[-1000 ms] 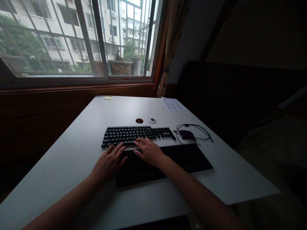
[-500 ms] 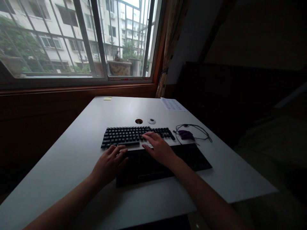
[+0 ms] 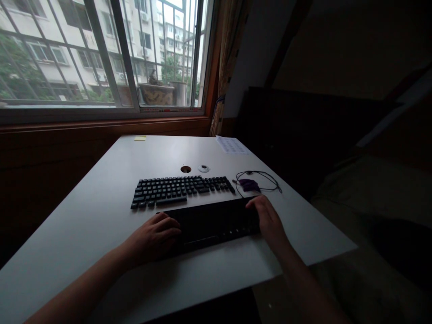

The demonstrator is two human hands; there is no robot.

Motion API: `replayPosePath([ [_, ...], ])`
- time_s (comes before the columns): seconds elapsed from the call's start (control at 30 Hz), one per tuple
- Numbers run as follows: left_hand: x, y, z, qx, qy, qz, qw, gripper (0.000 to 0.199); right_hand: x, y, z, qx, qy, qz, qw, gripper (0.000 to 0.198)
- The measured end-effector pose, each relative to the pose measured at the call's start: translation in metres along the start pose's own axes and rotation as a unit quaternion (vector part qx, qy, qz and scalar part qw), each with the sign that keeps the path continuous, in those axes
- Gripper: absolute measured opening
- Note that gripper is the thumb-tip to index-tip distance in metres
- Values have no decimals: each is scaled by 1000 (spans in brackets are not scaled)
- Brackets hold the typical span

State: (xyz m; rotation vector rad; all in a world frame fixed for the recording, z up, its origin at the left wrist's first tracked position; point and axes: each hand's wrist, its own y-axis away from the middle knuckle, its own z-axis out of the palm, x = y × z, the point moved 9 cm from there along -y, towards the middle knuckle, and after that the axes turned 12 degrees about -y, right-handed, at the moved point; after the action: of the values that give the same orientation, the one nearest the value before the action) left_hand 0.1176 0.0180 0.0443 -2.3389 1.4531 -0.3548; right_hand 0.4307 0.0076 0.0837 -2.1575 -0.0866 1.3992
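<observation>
At a white desk [image 3: 101, 216] under a barred window [image 3: 101, 54], a person's left hand [image 3: 157, 236] and right hand [image 3: 268, 220] close on the two ends of a flat black pad [image 3: 216, 222], fingers curled over its left and right edges. The pad lies flat, just in front of a black keyboard [image 3: 180, 189], its far edge close to the keys; whether they touch cannot be told in the dim light. Beyond the right hand sit a purple mouse [image 3: 249, 184] and its looped cable [image 3: 266, 180]. Judging by the paired grip, the pad is being taken hold of for shifting; the next move would call for an even lift or slide, clear of keyboard and cable.
</observation>
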Motion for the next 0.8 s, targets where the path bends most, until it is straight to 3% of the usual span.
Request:
replayPosePath([
  [0.13,-1,-1,2,-14,3,-6,1000,24,25,20,-11,19,-16,108,994,38],
  [0.27,-1,-1,1,-9,2,2,1000,24,33,37,1,-3,-68,171,983,36],
  [0.53,0,0,-2,-8,2,3,1000,25,-2,42,38,-90,-37,103,990,28],
  [0.8,4,1,-2,-8,2,16,1000,27,-9,42,32,-104,15,90,990,26],
])
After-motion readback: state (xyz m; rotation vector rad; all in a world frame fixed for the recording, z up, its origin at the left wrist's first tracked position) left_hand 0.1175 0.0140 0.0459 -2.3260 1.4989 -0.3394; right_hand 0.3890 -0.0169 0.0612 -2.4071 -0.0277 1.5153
